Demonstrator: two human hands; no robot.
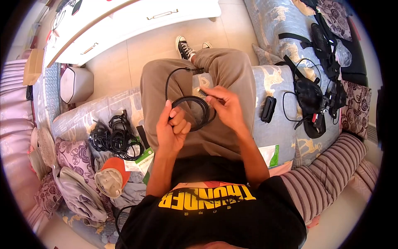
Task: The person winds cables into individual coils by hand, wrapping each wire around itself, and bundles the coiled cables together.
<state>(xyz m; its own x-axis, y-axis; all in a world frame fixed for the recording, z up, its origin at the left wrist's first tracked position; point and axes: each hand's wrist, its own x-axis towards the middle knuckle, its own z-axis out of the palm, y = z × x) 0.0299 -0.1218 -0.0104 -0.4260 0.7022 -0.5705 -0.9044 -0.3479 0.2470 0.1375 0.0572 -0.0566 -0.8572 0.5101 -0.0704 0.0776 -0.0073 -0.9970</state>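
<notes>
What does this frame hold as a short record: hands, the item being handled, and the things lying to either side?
Left hand: closed around part of a coiled black cable
Right hand: pinching the cable near its light-coloured tip
Cable state: looped between the hands, one length arching over the lap
Left side: tangled black cables, orange-brimmed cap, green-and-white packet
Right side: small black object, black strapped gear, striped cushion
Ahead: white drawer unit
Unclear: what the small black object is
</notes>
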